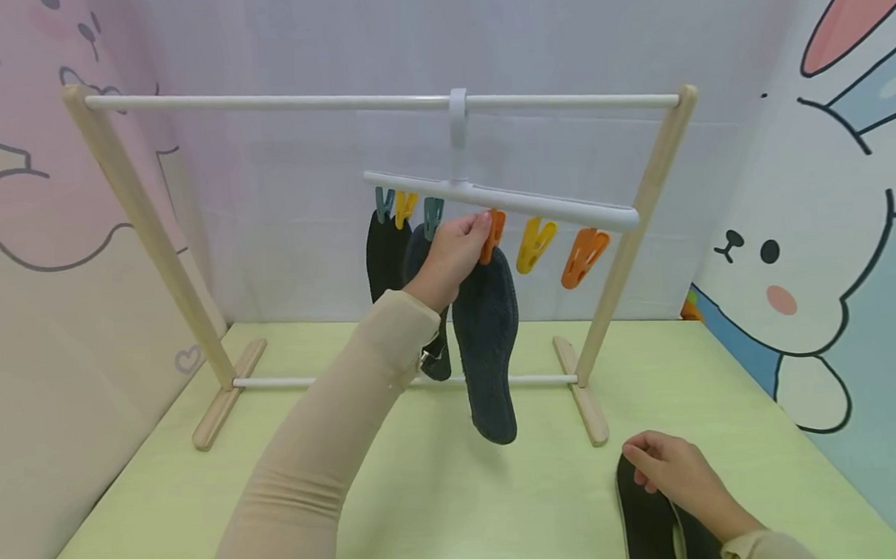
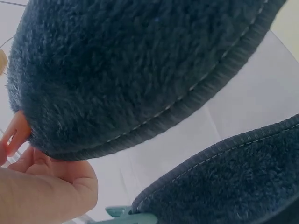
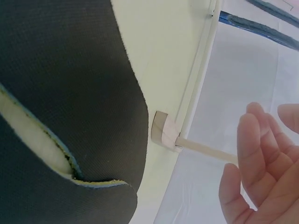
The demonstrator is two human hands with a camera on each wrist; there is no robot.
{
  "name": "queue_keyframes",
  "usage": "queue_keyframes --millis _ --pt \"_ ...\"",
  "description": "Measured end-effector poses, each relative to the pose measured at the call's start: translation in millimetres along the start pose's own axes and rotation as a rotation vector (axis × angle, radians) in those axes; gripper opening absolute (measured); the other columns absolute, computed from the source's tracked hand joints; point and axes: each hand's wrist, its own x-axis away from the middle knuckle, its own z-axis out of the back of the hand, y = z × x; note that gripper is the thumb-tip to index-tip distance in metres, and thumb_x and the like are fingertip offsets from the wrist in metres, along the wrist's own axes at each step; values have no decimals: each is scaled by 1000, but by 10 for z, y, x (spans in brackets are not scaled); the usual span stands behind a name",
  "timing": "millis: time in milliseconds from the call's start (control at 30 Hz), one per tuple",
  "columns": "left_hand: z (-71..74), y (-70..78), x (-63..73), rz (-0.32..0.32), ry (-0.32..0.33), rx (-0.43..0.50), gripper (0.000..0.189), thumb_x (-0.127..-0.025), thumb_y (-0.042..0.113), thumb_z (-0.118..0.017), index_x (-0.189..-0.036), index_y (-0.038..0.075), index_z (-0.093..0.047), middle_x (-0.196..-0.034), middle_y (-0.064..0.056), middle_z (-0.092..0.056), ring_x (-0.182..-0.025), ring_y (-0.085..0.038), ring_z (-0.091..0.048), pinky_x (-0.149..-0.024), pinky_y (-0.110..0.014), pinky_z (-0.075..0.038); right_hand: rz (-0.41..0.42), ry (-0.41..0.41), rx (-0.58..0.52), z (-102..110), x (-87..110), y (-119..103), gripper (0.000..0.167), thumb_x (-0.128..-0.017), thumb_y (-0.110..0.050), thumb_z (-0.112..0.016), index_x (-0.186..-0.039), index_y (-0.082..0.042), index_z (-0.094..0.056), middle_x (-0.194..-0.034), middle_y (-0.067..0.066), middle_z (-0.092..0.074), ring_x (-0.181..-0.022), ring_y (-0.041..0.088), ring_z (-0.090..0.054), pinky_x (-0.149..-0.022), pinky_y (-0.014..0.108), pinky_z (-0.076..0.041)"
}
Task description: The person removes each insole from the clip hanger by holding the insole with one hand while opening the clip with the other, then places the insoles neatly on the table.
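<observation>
At the hanger bar my left hand [image 1: 453, 254] pinches an orange clothes peg [image 1: 494, 236] whose lower end is at the top of a dark fuzzy insole [image 1: 487, 353]. In the left wrist view that insole [image 2: 117, 70] fills the upper part, with fingers at its stitched edge. Behind the left hand, a second dark insole [image 1: 415, 260] hangs from a teal peg [image 1: 433, 216]. A black insole [image 1: 385, 253] hangs further left. My right hand [image 1: 674, 470], fingers loosely bent and holding nothing, hovers over black insoles [image 3: 88, 93] on the table.
A white hanger [image 1: 550, 204] hooks over the rack's top rail [image 1: 275, 102]. Yellow [image 1: 536, 244] and orange pegs [image 1: 585, 257] hang on its right part with nothing clipped. Wooden legs [image 1: 149, 234] stand on the pale green table [image 1: 397, 482]. Rabbit-printed cloth [image 1: 790, 214] lines the right side.
</observation>
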Motion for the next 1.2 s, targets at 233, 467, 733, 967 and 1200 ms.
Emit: queue_keyframes --millis 233,467,733,967,1200 --pt "-5 5 -12 -27 -33 -17 36 -102 28 -46 -117 -1 -62 -101 -9 -57 -95 -20 -48 -97 -38 -38 16 11 -9 7 -3 -26 21 -97 -16 -58 -100 3 -65 -65 1 -59 -58 16 -57 -55 27 -46" --pt "7 77 -9 -26 -82 -72 33 -102 22 -47 -123 -1 -59 -103 -11 -56 -93 -22 -49 -94 -35 -41 35 8 -36 -13 -11 -64 19 -97 -15 -57 -99 3 -65 -65 0 -59 -58 17 -57 -55 27 -47" --pt "17 131 -1 -10 -100 -82 33 -101 20 -48 -121 -4 -57 -101 -12 -54 -94 -22 -47 -96 -36 -39 54 12 -33 -20 -27 -83 19 -97 -16 -57 -99 2 -65 -65 0 -59 -58 15 -57 -56 26 -47" --pt "25 144 -15 17 -106 -77 30 -102 25 -47 -104 -3 -57 -90 -8 -47 -92 -21 -45 -92 -37 -35 72 10 -41 -37 -58 -136 21 -97 -18 -58 -101 1 -66 -66 1 -61 -58 14 -57 -55 28 -44" --pt "17 139 -35 50 -82 -48 35 -102 31 -44 -105 -2 -56 -91 -6 -47 -96 -20 -44 -98 -39 -33 106 2 -62 -74 -85 -261 23 -96 -18 -59 -104 3 -65 -64 2 -60 -58 16 -57 -55 28 -45"
